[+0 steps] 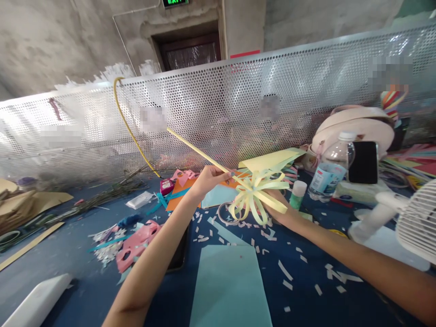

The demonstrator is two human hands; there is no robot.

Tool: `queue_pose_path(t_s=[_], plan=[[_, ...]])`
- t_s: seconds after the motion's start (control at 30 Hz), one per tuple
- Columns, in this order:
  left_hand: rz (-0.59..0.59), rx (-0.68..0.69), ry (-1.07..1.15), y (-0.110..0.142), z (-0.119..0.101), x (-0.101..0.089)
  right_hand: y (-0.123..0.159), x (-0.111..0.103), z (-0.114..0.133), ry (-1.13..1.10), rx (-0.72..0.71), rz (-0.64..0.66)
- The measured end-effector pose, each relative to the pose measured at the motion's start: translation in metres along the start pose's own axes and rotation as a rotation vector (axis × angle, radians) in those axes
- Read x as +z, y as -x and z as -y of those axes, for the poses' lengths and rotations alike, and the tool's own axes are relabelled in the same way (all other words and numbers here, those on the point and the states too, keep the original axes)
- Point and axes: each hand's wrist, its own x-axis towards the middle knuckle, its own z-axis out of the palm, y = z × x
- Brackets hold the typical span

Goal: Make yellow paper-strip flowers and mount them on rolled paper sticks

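Note:
My left hand (pixel 214 176) pinches a long, thin yellow paper strip (pixel 194 149), which slants up and to the left from the fingers. At the strip's lower right end is a pale yellow paper flower (pixel 254 193) made of looped strips, raised above the table. My right hand (pixel 275 204) is behind the flower's right side, its fingers hidden by the loops. Below the flower lies a roll of tape (pixel 229 212). A light blue paper sheet (pixel 230 286) lies on the table in front of me.
White paper scraps (pixel 288 285) litter the blue tabletop. To the right stand a glue stick (pixel 297 195), a plastic bottle (pixel 329 172), a phone (pixel 363 162) and a white fan (pixel 418 222). Pink cut paper (pixel 139 243) lies left. A perforated metal panel (pixel 204 104) runs behind.

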Motion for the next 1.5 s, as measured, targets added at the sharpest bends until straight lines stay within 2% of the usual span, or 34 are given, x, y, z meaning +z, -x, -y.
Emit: queue_pose_path(t_s=[0.13,0.23,0.4,0.57,0.7,0.87,1.03,1.17,1.37,1.5], plan=[[-0.004,0.009,-0.009,-0.002,0.001,0.000,-0.001,0.003,0.000,-0.090,0.021,-0.002],[-0.045,0.000,-0.048,-0.004,0.000,-0.007,-0.003,0.004,0.005,-0.131,0.034,-0.025],[-0.126,0.032,-0.322,0.002,-0.013,-0.017,-0.008,-0.001,0.010,-0.126,0.018,0.003],[0.005,0.198,-0.422,0.009,-0.031,0.001,-0.006,-0.007,0.011,0.013,0.043,-0.013],[0.152,0.300,-0.442,0.009,-0.029,0.016,-0.002,-0.009,0.014,0.001,0.061,0.061],[0.214,0.312,-0.414,0.008,-0.023,0.021,-0.001,-0.008,0.023,0.070,0.000,0.045],[0.270,0.329,-0.336,0.010,-0.027,0.020,-0.001,-0.013,0.033,0.084,-0.057,0.097],[0.252,0.380,-0.373,0.010,-0.027,0.021,-0.003,-0.016,0.033,0.115,-0.081,0.098],[0.152,0.491,-0.466,0.008,-0.024,0.023,-0.004,-0.017,0.035,0.092,-0.064,0.117],[0.189,0.528,-0.523,0.010,-0.028,0.023,-0.002,-0.018,0.039,0.096,-0.044,0.157]])
